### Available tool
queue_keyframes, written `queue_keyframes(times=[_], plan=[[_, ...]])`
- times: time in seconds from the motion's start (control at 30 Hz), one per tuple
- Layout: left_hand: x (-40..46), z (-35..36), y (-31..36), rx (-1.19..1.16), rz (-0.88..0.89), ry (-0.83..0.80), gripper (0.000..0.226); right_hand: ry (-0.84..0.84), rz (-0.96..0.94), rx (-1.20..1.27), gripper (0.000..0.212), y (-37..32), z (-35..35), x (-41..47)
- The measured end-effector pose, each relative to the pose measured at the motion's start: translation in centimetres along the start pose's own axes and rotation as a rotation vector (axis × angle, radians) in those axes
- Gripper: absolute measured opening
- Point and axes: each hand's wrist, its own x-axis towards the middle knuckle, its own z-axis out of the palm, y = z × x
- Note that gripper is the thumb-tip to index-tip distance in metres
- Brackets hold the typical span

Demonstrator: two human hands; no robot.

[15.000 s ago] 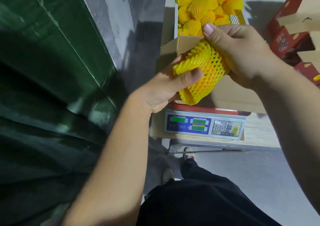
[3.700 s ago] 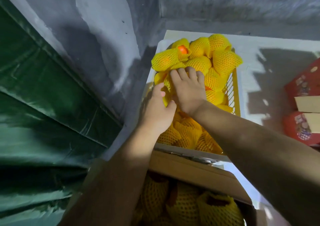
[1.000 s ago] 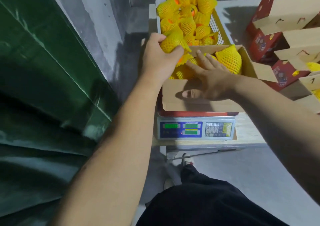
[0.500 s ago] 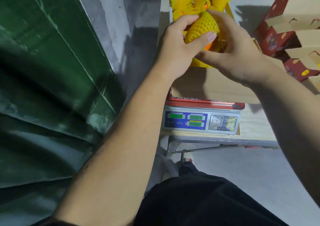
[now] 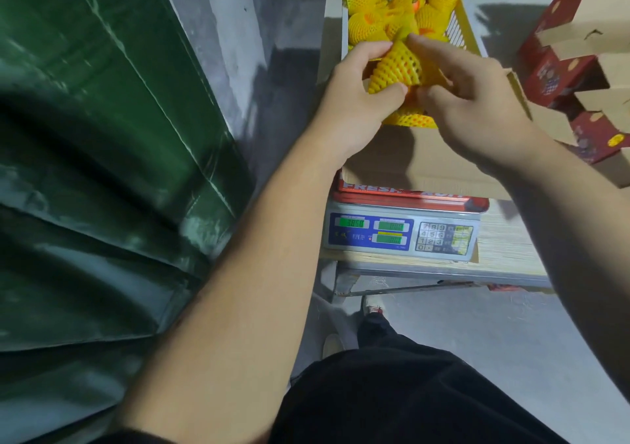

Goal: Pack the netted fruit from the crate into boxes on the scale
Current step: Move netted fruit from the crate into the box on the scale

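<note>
Both my hands on one netted fruit (image 5: 395, 70) above the box (image 5: 422, 167).

My left hand (image 5: 358, 102) grips the fruit from the left, thumb under, fingers curled over top; my right hand (image 5: 477, 99) pinches its right side, fingertips on the net. It sits over the box's open mouth, another yellow net (image 5: 409, 120) just below it inside. Box stands on the scale (image 5: 399, 234), green displays lit, on the wooden worktop (image 5: 504, 249). Crate (image 5: 460, 24) behind the box, heaped with netted fruit. Red cartons (image 5: 562, 68) with open flaps stacked close at right, crowding the box's right flap. Green tarp (image 5: 102, 136) hangs at left against a grey wall (image 5: 221, 34). My arms hide the box's near corners.
</note>
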Motion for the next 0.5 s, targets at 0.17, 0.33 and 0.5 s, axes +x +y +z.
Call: queue_keyframes(times=[0.17,0.33,0.5], plan=[[-0.4,0.0,0.0,0.0,0.045,0.009,0.056,0.115,-0.017,-0.055,0.046,-0.3,0.0,-0.3],[-1.0,-0.9,0.1,0.018,0.088,0.081,0.052,0.132,-0.089,-0.102,0.048,-0.4,0.4,-0.1],[-1.5,-1.9,-0.3,0.034,0.118,0.181,0.05,0.091,-0.161,-0.139,0.047,-1.0,1.0,0.1]])
